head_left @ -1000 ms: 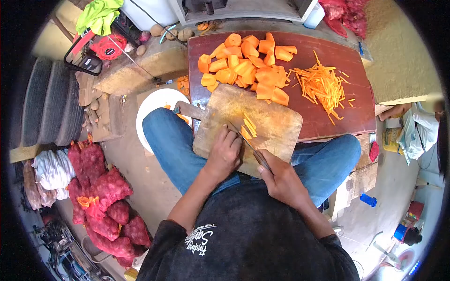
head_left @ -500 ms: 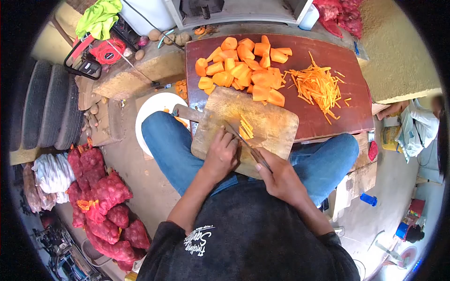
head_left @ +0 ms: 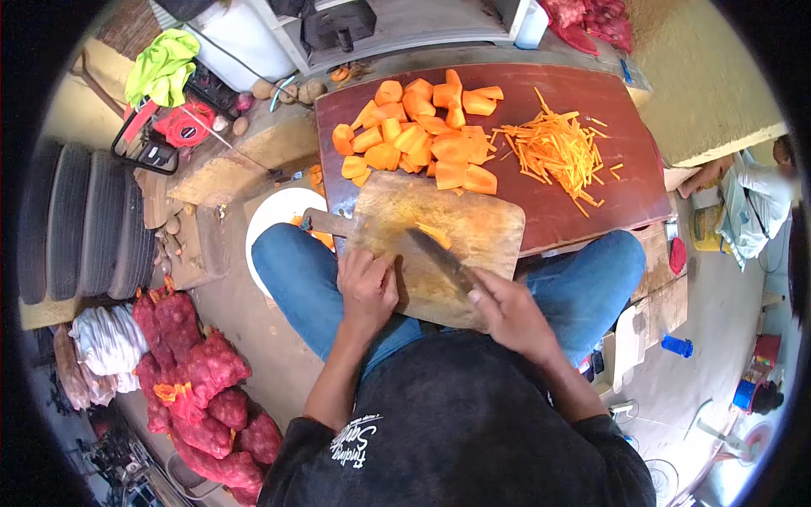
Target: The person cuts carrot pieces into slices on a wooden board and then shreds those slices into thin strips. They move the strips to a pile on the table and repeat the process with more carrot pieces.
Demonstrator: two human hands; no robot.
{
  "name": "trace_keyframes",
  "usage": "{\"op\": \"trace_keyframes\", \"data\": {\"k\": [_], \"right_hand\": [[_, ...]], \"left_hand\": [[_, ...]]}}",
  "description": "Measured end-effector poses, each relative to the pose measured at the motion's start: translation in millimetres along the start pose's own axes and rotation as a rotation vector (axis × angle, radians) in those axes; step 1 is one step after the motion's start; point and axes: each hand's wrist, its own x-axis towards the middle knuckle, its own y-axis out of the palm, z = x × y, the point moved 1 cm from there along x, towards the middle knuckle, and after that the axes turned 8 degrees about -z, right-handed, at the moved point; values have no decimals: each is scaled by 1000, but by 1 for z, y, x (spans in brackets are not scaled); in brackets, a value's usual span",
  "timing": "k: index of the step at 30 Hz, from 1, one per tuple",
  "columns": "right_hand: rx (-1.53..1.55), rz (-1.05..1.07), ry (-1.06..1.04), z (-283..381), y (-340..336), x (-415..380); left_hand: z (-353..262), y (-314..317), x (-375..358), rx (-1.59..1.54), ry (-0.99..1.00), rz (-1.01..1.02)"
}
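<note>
Knife (head_left: 441,256) in right fingers (head_left: 504,290), left fingers (head_left: 361,263) at cutting board (head_left: 483,226), carrot chunks (head_left: 383,155), carrot strips (head_left: 556,152)

The reddish-brown table (head_left: 629,190) carries carrot chunks (head_left: 454,147) heaped toward its left edge and a loose pile of carrot strips (head_left: 553,152) nearer the right; a wooden board (head_left: 490,226) overlaps its near edge.

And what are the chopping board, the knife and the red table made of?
The chopping board looks like worn, matt wood: tan with blotchy stains. The knife has a thin, dull grey blade, probably metal. The red table has a shiny top, catching light near one edge; maybe varnished wood.
</note>
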Motion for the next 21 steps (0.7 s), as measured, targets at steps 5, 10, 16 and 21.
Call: {"op": "trace_keyframes", "data": {"k": [5, 10, 16, 21], "right_hand": [[-78, -267, 13, -37, -71, 16], [-350, -556, -155, -64, -146, 57], [-446, -601, -343, -58, -131, 49], [-617, -431, -338, -43, -86, 18]], "left_hand": [[-6, 10, 1, 35, 89, 46], [-12, 15, 5, 51, 120, 71], [-18, 19, 13, 11, 75, 103], [-38, 30, 39, -142, -20, 186]]}}
